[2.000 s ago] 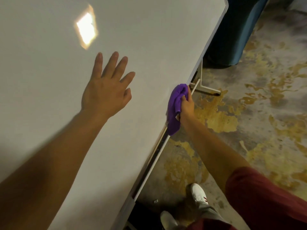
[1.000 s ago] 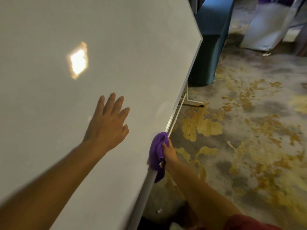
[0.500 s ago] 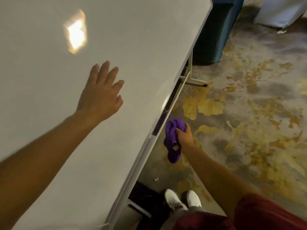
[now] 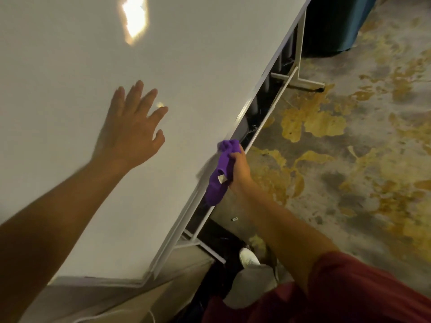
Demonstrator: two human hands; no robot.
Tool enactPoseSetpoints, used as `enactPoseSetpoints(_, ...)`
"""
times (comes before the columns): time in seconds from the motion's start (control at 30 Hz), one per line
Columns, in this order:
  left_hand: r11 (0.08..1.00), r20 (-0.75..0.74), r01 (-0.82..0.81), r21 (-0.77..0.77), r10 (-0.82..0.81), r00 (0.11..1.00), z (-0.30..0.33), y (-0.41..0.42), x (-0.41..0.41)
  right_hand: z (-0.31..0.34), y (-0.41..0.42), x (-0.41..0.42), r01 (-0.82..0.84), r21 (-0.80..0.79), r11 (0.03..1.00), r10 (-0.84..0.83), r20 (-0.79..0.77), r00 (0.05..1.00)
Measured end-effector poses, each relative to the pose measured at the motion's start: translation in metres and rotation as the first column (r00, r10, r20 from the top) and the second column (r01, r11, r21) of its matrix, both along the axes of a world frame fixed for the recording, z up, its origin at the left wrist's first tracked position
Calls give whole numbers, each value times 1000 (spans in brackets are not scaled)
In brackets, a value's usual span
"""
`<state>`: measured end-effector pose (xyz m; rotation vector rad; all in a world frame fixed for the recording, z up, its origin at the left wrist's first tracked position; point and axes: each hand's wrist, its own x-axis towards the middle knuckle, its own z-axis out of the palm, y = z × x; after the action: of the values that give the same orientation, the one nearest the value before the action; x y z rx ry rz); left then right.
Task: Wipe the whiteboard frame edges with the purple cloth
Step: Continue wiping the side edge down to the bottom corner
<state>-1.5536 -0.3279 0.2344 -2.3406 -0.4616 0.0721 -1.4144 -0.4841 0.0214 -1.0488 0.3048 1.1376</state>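
The board [image 4: 198, 78] spreads left of the grip, its frame [image 4: 172, 231] running diagonally past it. The left hand [image 4: 130, 134] lies flat, fingers spread, on the face, well left of the cloth. The right hand [image 4: 240, 171] is fisted round the bunched cloth [image 4: 221, 173], held against the frame's lower edge. Wiping is under way, I judge; next, slide the cloth along the rail, keeping pressure.

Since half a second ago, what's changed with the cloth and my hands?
The right hand brought the purple cloth from hanging clear below the board back against the whiteboard frame edge. It grips the cloth as before. The left hand stays spread flat on the whiteboard.
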Motion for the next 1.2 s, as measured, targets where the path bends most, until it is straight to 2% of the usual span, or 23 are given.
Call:
enactPoseSetpoints(0.13,999,4,-17,-34,17,1000,-3,-5,-25,6,7,-5,-58,-34,998,64,191,979)
enactPoseSetpoints(0.3,998,-20,2,-57,-3,1000,-5,-6,-43,-3,6,-29,35,-69,997,-12,313,950)
enactPoseSetpoints(0.53,992,-48,27,-125,-33,998,-12,-10,-67,-13,-10,-93,81,-35,996,-72,213,974)
enactPoseSetpoints(0.9,986,-100,55,-157,-72,992,-15,-28,-129,-18,-30,-187,48,-45,998,-35,263,964)
enactPoseSetpoints(1.03,950,-20,47,-308,-56,998,-15,-35,-135,-18,-41,-229,-1,-66,998,17,241,970)
enactPoseSetpoints(1.2,925,15,24,-379,-20,1000,-17,-36,-138,-12,-54,-272,-51,-112,992,73,207,976)
